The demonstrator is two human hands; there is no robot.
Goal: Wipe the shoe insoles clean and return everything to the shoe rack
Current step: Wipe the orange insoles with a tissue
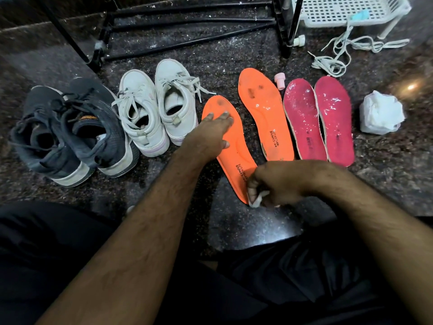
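Note:
Two orange insoles lie on the dark stone floor. My left hand point(210, 134) presses flat on the toe half of the nearer orange insole point(236, 160). My right hand point(278, 184) grips a small white wipe point(256, 201) at that insole's heel end. The second orange insole point(264, 118) lies to the right, with dark smudges near its toe. Two pink insoles point(302, 118) point(335, 118) flecked with white bits lie further right. A grey pair of sneakers point(70, 132) and a white pair point(154, 109) stand to the left.
The black shoe rack point(192, 26) stands at the back. A white plastic basket point(346, 10) and loose white laces point(339, 52) lie at the back right. A crumpled white tissue wad point(380, 113) sits at the far right. A small pink cap point(280, 80) lies between the insoles.

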